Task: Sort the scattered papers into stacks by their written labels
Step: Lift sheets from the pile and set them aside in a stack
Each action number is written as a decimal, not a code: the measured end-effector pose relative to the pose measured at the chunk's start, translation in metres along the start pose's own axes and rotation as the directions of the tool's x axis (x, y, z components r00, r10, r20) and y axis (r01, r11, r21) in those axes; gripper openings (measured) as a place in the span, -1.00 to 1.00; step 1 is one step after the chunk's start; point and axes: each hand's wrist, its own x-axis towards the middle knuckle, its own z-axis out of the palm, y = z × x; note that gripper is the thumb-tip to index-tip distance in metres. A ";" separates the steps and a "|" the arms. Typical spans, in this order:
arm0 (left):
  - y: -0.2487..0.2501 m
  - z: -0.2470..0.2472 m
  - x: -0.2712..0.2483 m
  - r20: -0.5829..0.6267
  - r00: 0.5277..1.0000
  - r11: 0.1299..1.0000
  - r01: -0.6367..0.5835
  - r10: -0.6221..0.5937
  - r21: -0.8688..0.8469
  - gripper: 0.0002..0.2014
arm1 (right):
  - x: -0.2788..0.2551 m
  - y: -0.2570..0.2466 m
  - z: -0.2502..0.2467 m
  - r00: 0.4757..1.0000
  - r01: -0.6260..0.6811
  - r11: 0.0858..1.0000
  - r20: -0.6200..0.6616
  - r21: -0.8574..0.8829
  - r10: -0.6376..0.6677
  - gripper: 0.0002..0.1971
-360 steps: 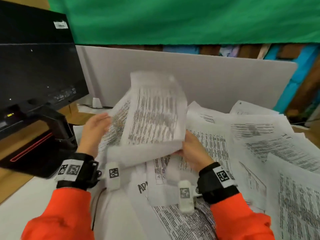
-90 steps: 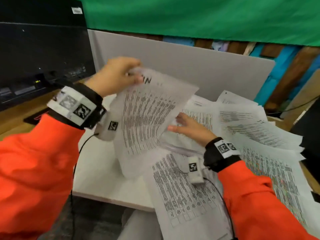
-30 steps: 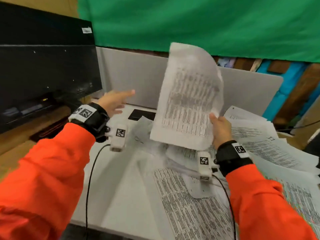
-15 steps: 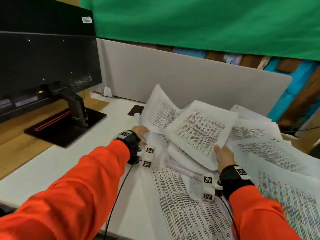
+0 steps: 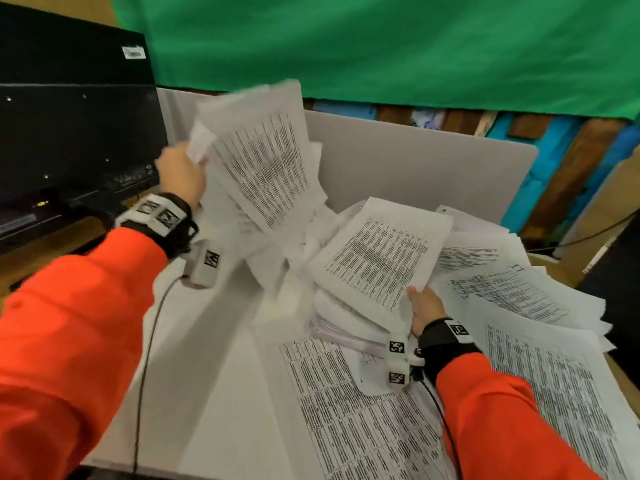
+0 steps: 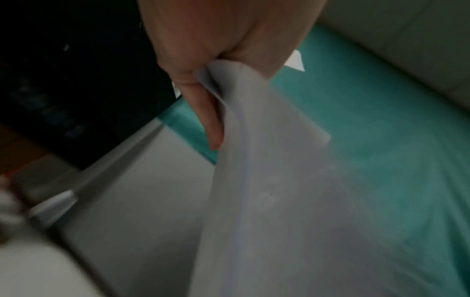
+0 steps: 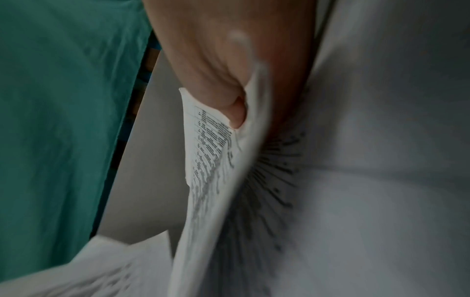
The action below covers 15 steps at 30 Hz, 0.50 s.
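My left hand grips the upper left edge of a bunch of printed sheets and holds them raised and blurred above the desk's left half. In the left wrist view the left hand pinches the white paper between thumb and fingers. My right hand holds the near corner of another printed sheet, tilted over a thick pile. The right wrist view shows the right hand with its thumb on that sheet. More printed pages lie scattered to the right.
A black monitor stands at the left on a wooden surface. A grey partition closes the desk's far edge, with a green cloth behind it. Bare white desk shows at the near left. Loose pages reach the right edge.
My left hand has gone from resting low on the pile to lifting a bunch of sheets up and left. The right hand keeps its sheet, tilted over the pile.
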 end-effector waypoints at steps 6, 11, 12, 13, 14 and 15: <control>0.023 -0.071 0.030 -0.228 0.972 0.985 0.011 -0.051 -0.173 -0.62 | 0.005 -0.033 -0.038 0.999 0.023 0.955 -0.036 -0.295 -0.035 -0.81; 0.000 -0.050 0.001 0.040 0.974 0.896 0.221 -0.223 -0.386 -0.93 | -0.008 -0.041 -0.046 0.999 0.050 0.859 0.031 -0.510 -0.040 -0.90; -0.002 -0.044 -0.010 0.105 0.965 0.877 0.262 -0.240 -0.402 -0.93 | -0.008 -0.039 -0.043 0.999 0.029 0.829 0.028 -0.559 -0.016 -0.84; -0.004 -0.037 -0.022 0.164 0.953 0.857 0.300 -0.254 -0.419 -0.91 | -0.008 -0.038 -0.042 0.999 0.033 0.807 -0.012 -0.590 -0.049 -0.78; -0.010 -0.028 -0.032 0.220 0.942 0.841 0.327 -0.253 -0.432 -0.93 | -0.009 -0.041 -0.042 0.995 0.032 0.814 -0.059 -0.580 -0.081 -0.70; -0.014 -0.023 -0.041 0.259 0.933 0.837 0.341 -0.248 -0.428 -0.84 | -0.011 -0.045 -0.042 0.990 0.054 0.875 -0.092 -0.481 -0.112 -0.60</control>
